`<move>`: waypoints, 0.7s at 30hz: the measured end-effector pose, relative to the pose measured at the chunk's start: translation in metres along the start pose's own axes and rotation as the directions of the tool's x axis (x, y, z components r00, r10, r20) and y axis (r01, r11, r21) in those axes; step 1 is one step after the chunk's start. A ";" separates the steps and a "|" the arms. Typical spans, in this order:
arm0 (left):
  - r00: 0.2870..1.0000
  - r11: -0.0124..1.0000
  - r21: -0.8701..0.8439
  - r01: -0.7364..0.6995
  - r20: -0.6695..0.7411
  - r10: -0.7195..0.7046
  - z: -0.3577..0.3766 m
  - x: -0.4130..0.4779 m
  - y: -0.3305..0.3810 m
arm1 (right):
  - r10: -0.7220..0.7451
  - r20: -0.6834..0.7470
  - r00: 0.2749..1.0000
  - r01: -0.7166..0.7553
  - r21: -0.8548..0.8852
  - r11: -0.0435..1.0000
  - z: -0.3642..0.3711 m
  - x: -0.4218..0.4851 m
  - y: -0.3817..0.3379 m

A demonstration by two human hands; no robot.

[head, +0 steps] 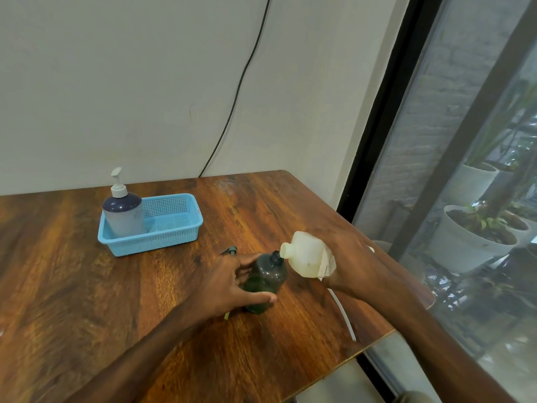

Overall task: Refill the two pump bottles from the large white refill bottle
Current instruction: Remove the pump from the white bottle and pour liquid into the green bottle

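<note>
Fingers point(247, 260) of the left hand point(229, 283) wrap the smoky dark plastic pump bottle point(266, 282), which stands on the grainy wooden table point(87, 301). The right hand point(353, 261) grips the tipped milky-white refill bottle point(308, 257), spout at the dark bottle's open neck. Just behind lies a dark pump head point(229, 251). Further back-left, a blue mesh basket point(151, 242) holds a grey pump bottle point(123, 213). Right fingertips are hidden.

Wooden bench point(87, 301) with a light blue mesh basket point(151, 242) sitting up and left of the left-hand fingers point(242, 264). A black cable point(232, 112) runs down the wall behind. Far right of them there's a black-framed window point(374, 126), with white plant pots point(465, 245) outside.
</note>
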State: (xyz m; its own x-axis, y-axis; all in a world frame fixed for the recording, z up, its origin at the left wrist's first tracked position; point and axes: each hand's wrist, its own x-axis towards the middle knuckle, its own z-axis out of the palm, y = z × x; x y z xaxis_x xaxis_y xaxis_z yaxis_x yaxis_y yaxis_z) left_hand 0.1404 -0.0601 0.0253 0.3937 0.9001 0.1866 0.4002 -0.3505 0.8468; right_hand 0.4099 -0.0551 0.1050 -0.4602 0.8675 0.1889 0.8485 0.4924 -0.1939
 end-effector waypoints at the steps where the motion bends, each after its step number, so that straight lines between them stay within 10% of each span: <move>1: 1.000 1.000 0.001 0.006 -0.002 -0.006 0.000 0.000 0.000 | 0.002 -0.012 1.000 -0.002 -0.018 1.000 0.000 -0.002 -0.003; 21: 0.999 0.999 0.011 0.036 0.005 -0.036 0.001 0.001 -0.005 | 0.016 -0.010 1.000 -0.016 -0.056 0.998 -0.009 -0.004 -0.014</move>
State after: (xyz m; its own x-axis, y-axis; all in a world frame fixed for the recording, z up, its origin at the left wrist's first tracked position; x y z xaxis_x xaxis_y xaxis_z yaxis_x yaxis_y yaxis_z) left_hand 0.1396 -0.0575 0.0203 0.3833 0.9109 0.1529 0.4234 -0.3204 0.8474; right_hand 0.4027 -0.0662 0.1157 -0.4443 0.8744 0.1951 0.8691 0.4735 -0.1429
